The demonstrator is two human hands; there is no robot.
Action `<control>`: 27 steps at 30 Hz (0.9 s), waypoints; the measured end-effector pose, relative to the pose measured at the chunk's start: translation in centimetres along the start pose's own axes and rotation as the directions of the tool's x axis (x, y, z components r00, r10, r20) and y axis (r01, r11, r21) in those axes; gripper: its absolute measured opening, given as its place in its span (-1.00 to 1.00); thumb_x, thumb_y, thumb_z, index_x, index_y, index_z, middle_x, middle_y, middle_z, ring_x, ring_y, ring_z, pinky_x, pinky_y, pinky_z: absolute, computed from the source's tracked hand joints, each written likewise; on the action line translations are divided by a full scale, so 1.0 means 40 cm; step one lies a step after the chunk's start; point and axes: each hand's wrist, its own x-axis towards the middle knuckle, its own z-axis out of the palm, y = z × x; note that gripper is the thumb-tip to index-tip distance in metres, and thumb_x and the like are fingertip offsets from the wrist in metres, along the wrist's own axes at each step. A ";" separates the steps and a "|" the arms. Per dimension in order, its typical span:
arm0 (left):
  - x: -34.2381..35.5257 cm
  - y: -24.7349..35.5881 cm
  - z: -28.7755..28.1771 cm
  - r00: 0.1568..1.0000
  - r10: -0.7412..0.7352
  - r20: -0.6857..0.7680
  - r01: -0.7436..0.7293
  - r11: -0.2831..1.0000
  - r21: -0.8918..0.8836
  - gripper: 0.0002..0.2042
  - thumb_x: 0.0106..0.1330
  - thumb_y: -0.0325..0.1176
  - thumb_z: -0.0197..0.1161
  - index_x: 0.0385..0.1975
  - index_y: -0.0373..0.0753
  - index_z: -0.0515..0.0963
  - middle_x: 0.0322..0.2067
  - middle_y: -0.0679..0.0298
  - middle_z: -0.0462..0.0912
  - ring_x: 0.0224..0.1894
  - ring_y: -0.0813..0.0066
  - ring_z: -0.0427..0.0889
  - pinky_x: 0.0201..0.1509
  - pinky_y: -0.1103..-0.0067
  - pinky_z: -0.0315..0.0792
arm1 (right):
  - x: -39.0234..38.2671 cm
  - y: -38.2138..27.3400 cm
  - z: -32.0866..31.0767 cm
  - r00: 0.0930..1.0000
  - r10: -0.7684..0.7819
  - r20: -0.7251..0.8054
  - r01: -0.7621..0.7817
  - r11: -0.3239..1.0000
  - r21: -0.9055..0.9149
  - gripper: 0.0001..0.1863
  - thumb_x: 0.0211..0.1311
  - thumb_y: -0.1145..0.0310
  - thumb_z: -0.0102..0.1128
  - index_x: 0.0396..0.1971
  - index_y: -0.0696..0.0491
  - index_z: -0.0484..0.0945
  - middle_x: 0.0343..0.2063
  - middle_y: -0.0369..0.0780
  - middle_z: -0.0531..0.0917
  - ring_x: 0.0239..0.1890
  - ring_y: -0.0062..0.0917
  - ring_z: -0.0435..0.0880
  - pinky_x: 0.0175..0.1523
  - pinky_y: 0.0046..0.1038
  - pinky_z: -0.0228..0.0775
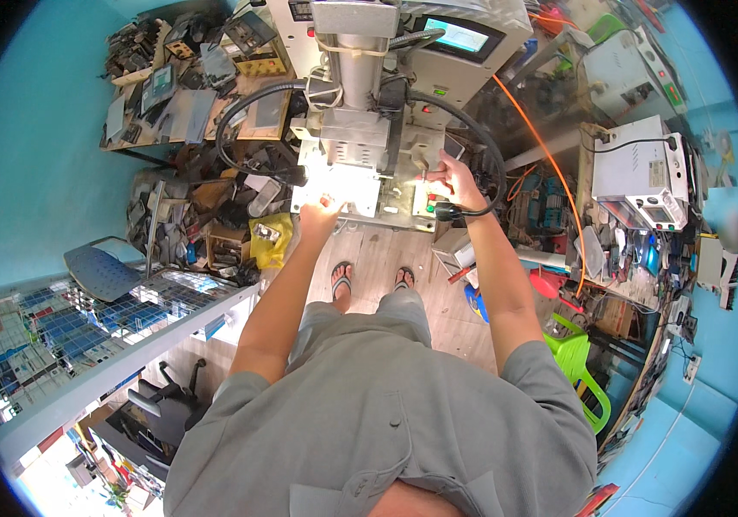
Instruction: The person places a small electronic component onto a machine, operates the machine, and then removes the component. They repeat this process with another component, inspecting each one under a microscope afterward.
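A bench press machine (352, 133) with a thick metal column stands in front of me. On its bed, a glaring lamp washes out a flat work plate (367, 195). My left hand (322, 209) is at the plate's front edge, its fingers drawn together; glare hides what is between them. To the right, my right hand (455, 179) is beside a small control panel (425, 202) with coloured buttons. Its fingers are apart, the fingertips close to a small upright lever (422, 165); I cannot tell whether they touch it.
Black flexible lamp arms (491, 142) curve out on both sides of the press. Behind it is a cabinet with a lit screen (459, 36). An orange hose (550, 172) hangs on the right, near a green plastic chair (569, 349). Cluttered parts (201, 194) pile up at left.
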 end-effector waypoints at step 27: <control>0.003 -0.011 0.031 0.988 -0.155 -0.005 0.155 0.985 -0.083 -0.38 0.09 0.19 0.61 -0.57 -0.35 0.53 -0.67 0.05 0.55 -0.60 0.06 0.50 -0.40 0.25 0.43 | 0.011 0.034 -0.015 0.970 0.242 0.004 -0.242 0.970 -0.020 0.00 0.47 -0.40 0.08 0.15 0.48 0.52 -0.07 0.13 0.80 -0.77 -0.77 0.21 -0.66 -0.64 0.11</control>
